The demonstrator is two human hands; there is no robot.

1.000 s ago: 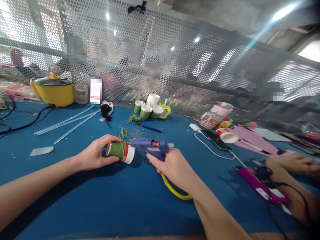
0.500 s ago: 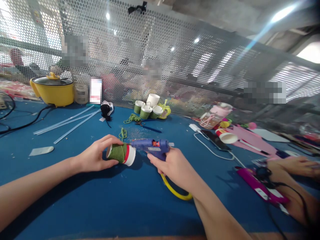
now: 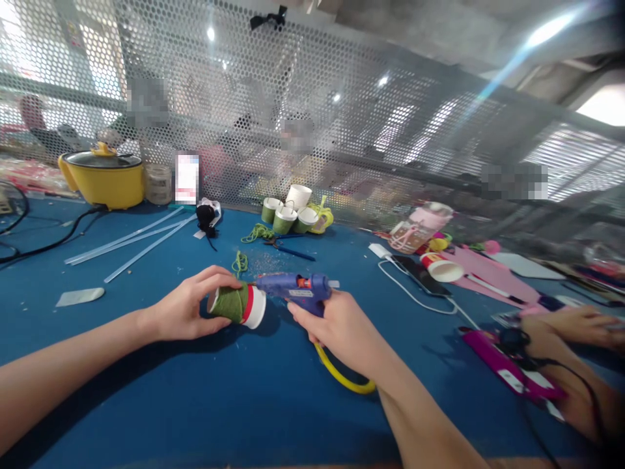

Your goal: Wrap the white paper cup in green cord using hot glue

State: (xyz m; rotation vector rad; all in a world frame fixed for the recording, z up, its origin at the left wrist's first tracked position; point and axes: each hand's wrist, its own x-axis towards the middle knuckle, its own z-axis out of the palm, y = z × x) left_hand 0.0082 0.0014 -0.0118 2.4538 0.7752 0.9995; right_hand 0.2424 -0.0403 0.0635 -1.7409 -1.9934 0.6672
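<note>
Two things are gripped in the head view: a paper cup [image 3: 232, 303] in the left hand [image 3: 188, 306] and a blue-violet glue gun [image 3: 293, 284] in the right hand [image 3: 342, 319], both over the middle of a matte blue tabletop [image 3: 234, 404]. The cup is tipped on its side, its long axis running nearly level from left to right and dipping slightly toward its bare white end, which faces right. Left thumb and fingers curl around the other end, on the wound, ridged green yarn; a smooth red band separates yarn from white. Whether the cup touches the table cannot be told.

The gun's barrel also lies nearly level, nozzle pointing left at the cup's upper edge; contact there is unclear. Right fingers wrap its handle, and a translucent stick pokes from the rear. A pale label on its side is too small to read.

Beyond stand round green-wrapped cups [image 3: 284, 220] with white rims, beside loose, curly green yarn [image 3: 258, 232] and pliers [image 3: 293, 251] with slim dark blue handles.
</note>
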